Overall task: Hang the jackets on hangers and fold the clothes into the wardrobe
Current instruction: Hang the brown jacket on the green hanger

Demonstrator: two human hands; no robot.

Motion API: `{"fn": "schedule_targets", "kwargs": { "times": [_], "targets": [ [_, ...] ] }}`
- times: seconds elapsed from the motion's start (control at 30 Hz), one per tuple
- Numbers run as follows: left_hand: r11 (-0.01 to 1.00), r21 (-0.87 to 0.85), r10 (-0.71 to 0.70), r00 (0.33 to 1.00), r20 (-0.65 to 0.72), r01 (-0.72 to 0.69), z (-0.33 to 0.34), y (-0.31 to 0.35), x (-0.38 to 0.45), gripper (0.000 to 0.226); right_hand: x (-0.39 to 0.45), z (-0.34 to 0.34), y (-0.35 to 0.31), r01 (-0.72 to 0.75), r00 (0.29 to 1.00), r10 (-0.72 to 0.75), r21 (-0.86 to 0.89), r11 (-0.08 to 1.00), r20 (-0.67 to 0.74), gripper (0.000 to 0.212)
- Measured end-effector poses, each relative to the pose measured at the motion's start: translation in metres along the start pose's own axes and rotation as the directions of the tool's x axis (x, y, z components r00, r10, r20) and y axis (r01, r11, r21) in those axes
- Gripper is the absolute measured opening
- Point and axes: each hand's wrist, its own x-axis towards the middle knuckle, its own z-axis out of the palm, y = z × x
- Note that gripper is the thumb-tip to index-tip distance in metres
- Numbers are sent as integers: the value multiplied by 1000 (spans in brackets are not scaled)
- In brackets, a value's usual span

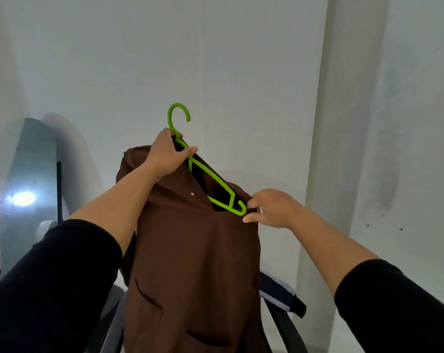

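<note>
Hands hold a brown jacket (190, 263) up in front of a pale wall (241, 59), with a green hanger (205, 171) partly inside its neck opening. The left hand (166, 155) is clenched around the hanger just below its hook, with collar fabric gathered under the same grip; the thumb lies along the hanger's sloping arm. The hook stands free above the knuckles. The right hand (272, 207) is partly closed, its thumb and fingertips pinching the jacket's shoulder cloth right at the hanger's lower end, which pokes out of the neckline and curls upward there. The hanger tilts down toward the right hand. The jacket hangs lengthwise from both grips, 2 slanted pocket slits showing on its front. Black sleeves (50, 289) are pushed up both forearms. Behind the jacket sits a dark chair (284, 324), and a mirror (30, 189) leans against the wall at left.
</note>
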Motion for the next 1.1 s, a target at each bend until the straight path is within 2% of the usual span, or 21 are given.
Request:
{"fn": "schedule_targets", "kwargs": {
  "times": [0.13,0.27,0.4,0.53,0.7,0.77,0.83,0.93,1.0,1.1],
  "targets": [
    [1000,-2,-6,999,-46,6,-1,2,-2,52,2,2,-5,25,998,-21,56,998,-63,33],
    [1000,6,18,991,-131,-18,0,4,-5,53,3,6,-8,-32,998,43,210,977,-51,29],
    [998,9,61,974,-219,-60,3,5,-7,52,6,7,-11,-165,976,197,275,947,-95,36],
    [992,28,128,949,-287,-125,9,13,-10,51,11,4,-15,-323,903,382,275,906,-196,32],
    [976,99,215,923,-320,-194,14,20,-14,50,13,-4,-10,-271,902,347,288,919,-259,46],
    [971,110,235,925,-298,-211,15,20,-14,51,10,-8,-10,-213,940,253,187,959,-227,46],
    [975,92,222,937,-270,-204,15,22,-13,53,7,-10,-11,-163,977,156,-39,986,-146,38],
    [986,47,168,960,-224,-161,12,26,-11,54,4,-10,-5,-167,986,155,-264,950,-66,31],
    [988,38,154,967,-203,-149,10,27,-10,54,3,-8,-1,-165,986,167,-303,939,-22,29],
    [990,54,140,966,-218,-131,12,26,-11,53,2,-8,0,-133,983,159,-242,961,93,28]
  ]
}}
